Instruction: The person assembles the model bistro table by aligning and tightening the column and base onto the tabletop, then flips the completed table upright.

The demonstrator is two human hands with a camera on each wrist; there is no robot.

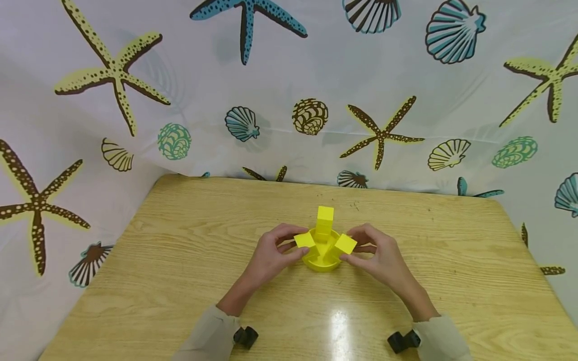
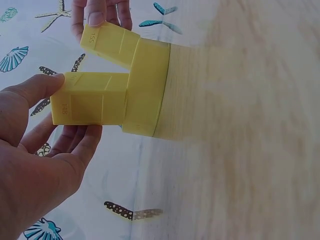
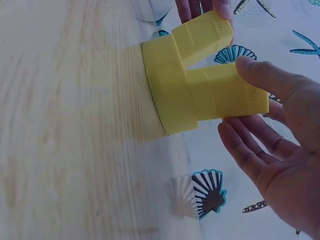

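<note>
A round, shallow yellow base stands on the table with three yellow rectangular blocks rising from it. My left hand pinches the upper end of the left block between thumb and fingers. On the other side, my right hand grips the top of the right block in the same way. Both held blocks lean outward, their lower ends inside the base's rim. At the back, the third block stands untouched. Small numbers mark the left block and right block in the wrist views.
The wooden table spreads around the base on all sides. A white cloth printed with shells and starfish hangs behind its far edge and along the sides. Each wrist wears a small black device.
</note>
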